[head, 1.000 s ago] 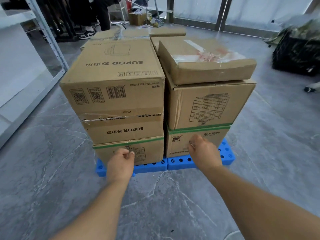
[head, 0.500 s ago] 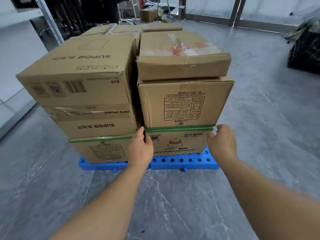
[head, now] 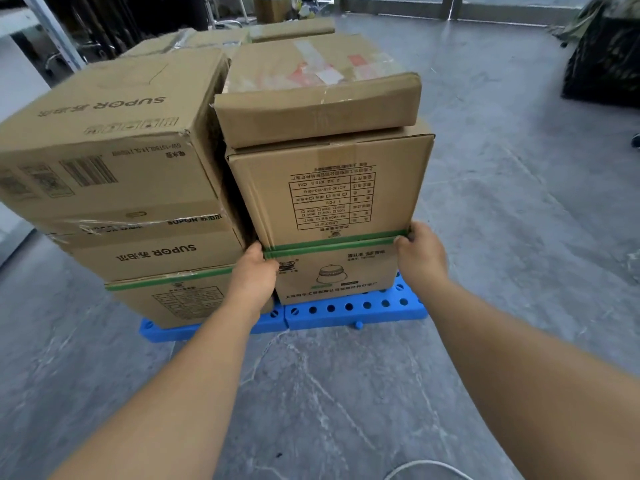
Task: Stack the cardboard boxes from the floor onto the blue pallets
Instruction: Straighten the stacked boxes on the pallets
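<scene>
Both hands sit at the green-taped seam of the right-hand stack: the left hand at its left corner, the right hand at its right, fingers curled on the corners of the middle brown cardboard box. That box rests on the lower carton atop the blue perforated plastic pallets. Stacking looks nearly finished; no boxes show on the grey floor.
</scene>
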A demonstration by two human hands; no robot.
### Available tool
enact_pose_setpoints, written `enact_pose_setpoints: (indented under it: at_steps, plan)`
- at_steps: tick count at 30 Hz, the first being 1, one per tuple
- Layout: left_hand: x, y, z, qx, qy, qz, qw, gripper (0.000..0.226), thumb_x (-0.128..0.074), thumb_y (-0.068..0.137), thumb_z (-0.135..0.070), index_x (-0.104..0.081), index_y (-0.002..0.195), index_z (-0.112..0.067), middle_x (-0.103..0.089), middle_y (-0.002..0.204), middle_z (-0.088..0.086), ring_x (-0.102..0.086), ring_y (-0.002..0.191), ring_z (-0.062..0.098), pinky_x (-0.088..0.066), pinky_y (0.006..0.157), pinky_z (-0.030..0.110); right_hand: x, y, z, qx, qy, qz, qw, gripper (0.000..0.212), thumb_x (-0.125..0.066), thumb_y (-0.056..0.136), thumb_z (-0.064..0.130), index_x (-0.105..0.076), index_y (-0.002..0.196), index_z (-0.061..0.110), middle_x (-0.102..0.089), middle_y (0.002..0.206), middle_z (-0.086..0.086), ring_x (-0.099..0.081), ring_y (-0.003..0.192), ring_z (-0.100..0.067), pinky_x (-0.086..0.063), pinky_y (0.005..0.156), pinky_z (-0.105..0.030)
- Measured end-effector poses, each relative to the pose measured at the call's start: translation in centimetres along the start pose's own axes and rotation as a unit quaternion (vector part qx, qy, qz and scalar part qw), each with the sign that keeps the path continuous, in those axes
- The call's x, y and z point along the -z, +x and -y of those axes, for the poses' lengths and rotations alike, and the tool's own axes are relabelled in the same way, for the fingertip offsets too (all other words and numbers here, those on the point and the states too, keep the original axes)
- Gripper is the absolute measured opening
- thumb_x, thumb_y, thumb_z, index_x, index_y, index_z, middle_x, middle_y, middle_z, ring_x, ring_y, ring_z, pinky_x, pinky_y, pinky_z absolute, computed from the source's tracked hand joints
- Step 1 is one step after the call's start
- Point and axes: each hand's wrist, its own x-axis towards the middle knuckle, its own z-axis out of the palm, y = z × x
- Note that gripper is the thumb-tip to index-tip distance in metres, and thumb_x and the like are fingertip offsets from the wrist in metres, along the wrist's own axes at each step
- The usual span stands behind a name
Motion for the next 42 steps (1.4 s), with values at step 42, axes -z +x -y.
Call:
enact_pose_setpoints:
  at_steps: [42]
  plan:
    - [3.9, -0.9, 1.0, -0.023, 0.035, 0.01, 0.999, 0.029, -0.045, 0.094, -0.009, -0.057, 0.119, -0.017, -0.06, 0.125, 0.002, -0.057, 0.112, 0.017, -0.041, 0.101, 0.029, 0.0, -1.4, -0.2, 0.005, -0.06, -0.013, 0.998, 0.011, -0.042, 0.094, 0.017, -0.052, 0.096, 0.015, -0.057, 0.088, -0.002, -0.053, 0.079, -0.02, -0.041, 0.065, -0.034]
